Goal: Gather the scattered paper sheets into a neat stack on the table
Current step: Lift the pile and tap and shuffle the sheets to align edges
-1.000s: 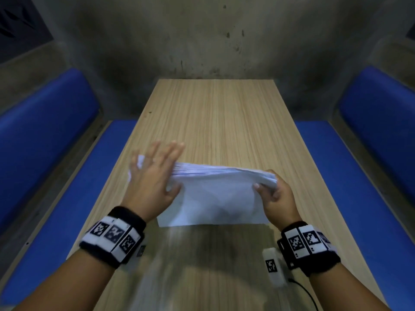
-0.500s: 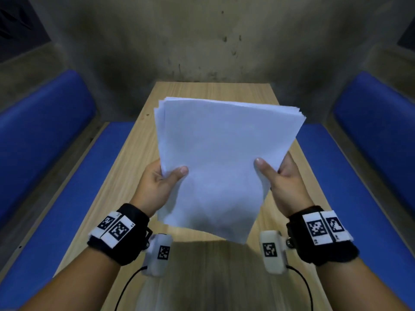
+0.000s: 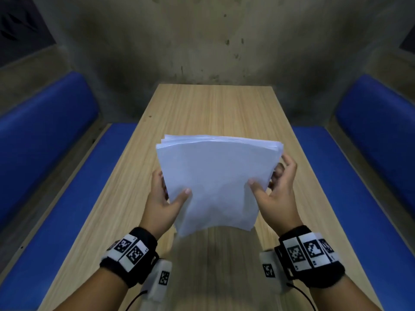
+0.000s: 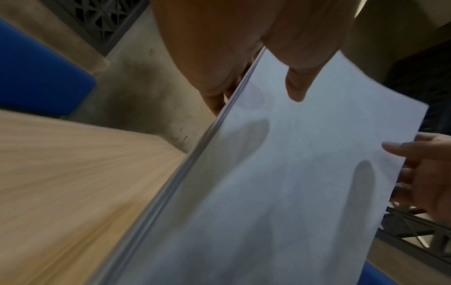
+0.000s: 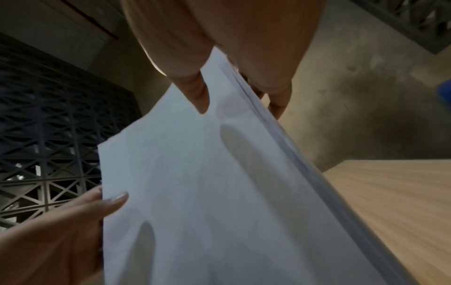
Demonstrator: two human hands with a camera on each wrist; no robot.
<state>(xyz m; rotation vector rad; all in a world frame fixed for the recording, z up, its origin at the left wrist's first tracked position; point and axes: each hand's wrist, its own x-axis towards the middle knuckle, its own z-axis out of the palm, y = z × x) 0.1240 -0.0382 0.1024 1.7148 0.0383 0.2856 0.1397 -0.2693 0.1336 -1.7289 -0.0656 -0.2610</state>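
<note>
A stack of white paper sheets (image 3: 215, 180) stands nearly upright above the wooden table (image 3: 215, 108), held between both hands. My left hand (image 3: 167, 194) pinches its left edge, thumb on the near face and fingers behind. My right hand (image 3: 271, 187) pinches the right edge the same way. The left wrist view shows the stack's layered edge (image 4: 195, 164) under my left hand (image 4: 268, 84), thumb pressing the paper (image 4: 305, 173). In the right wrist view my right hand (image 5: 234, 90) pinches the sheets (image 5: 207, 183). The stack's top edges are slightly fanned. Its bottom edge is blurred.
Blue padded benches (image 3: 56, 187) (image 3: 359, 187) run along both sides of the table. A stained concrete wall (image 3: 202, 41) closes the far end. Dark lattice panels (image 5: 48, 144) stand to the sides.
The sheets were lifted from lying flat on the table to upright between both hands. Since half a second ago the stack has dropped lower, toward the table.
</note>
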